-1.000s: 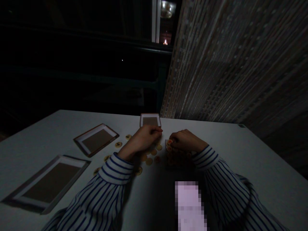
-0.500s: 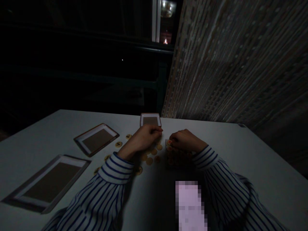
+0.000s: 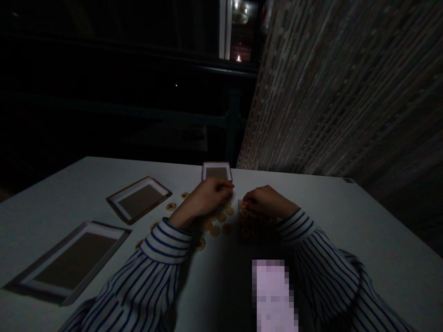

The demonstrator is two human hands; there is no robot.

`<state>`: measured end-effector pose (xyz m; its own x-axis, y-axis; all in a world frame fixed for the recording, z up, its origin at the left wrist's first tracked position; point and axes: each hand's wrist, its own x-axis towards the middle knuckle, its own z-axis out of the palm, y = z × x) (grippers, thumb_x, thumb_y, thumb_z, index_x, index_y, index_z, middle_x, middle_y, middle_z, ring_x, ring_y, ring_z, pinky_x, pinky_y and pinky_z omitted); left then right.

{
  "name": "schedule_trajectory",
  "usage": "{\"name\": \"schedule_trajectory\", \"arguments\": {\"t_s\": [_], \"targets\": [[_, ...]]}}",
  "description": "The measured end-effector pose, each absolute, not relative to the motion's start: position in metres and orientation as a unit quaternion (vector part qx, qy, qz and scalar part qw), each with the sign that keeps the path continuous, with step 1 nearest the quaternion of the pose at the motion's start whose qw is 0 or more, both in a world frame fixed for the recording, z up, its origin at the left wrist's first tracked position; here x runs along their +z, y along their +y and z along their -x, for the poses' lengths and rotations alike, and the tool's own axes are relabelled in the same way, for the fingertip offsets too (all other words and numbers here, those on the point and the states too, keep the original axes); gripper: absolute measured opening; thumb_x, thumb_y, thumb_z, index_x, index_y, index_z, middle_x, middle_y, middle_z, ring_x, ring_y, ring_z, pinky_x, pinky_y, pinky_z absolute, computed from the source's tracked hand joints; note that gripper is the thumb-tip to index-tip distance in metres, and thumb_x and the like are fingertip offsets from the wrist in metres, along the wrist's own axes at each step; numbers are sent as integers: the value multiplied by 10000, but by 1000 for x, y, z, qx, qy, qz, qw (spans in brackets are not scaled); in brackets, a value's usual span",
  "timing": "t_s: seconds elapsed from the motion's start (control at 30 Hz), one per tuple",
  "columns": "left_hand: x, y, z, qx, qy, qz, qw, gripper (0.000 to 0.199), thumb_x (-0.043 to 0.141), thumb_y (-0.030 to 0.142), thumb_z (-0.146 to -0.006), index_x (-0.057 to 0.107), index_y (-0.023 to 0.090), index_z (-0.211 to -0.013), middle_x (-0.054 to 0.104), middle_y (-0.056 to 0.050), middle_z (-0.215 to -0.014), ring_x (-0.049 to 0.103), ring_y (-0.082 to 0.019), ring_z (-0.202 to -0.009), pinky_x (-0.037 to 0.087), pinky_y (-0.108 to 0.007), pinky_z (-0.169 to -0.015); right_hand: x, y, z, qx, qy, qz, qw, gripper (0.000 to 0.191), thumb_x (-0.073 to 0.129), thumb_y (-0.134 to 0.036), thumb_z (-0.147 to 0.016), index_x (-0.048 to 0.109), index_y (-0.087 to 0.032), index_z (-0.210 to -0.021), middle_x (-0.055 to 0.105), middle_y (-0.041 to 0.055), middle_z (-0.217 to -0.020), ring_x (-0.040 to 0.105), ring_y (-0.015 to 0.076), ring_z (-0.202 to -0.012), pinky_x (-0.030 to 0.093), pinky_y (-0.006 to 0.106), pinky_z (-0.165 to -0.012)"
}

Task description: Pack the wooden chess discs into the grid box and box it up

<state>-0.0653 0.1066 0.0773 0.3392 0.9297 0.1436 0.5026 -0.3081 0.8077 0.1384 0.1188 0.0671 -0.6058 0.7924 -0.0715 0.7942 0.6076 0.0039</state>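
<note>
Round wooden pieces [image 3: 215,231] with dark or red marks lie loose on the white table [image 3: 214,276]. Over them is my left hand [image 3: 209,196], its fingers pinched together; whatever sits between the fingertips is too small to make out. My right hand [image 3: 268,202] is closed at the back of a clear box [image 3: 239,230] filled with red-marked pieces. Its fingertips touch a red-marked piece [image 3: 244,204] at the box's back left corner. My palm and sleeve hide part of the box.
Three shallow trays or lids rest on the table: a large one [image 3: 78,258] at left, a middle one [image 3: 139,200] and a small one [image 3: 217,171] at the back. A pixelated pink rectangle [image 3: 275,295] is near the front. Beaded strings [image 3: 332,83] hang behind, right.
</note>
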Motion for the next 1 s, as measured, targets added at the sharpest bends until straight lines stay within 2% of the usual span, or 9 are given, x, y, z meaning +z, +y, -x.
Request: {"name": "schedule_trajectory", "arguments": {"t_s": [0.6,1.0], "targets": [[79,106,65,316,489,-732,354,277,505,313,-749,648,159,-930,683,-51,-863,620,-171,-775,469,-276,-677,68,117,-137,-6,899,-437,36,264,421,-305,-819,636,-242,-961,679,34,-927,605,187,-850,359,267,-702],[78,107,65,312,485,-738,350,295,499,337,-757,638,157,-946,678,-49,-905,611,-169,-832,460,-280,-745,70,117,-136,-15,895,-443,51,283,417,-298,-824,625,-243,-1009,669,45,-979,598,193,-901,360,271,-737]]}}
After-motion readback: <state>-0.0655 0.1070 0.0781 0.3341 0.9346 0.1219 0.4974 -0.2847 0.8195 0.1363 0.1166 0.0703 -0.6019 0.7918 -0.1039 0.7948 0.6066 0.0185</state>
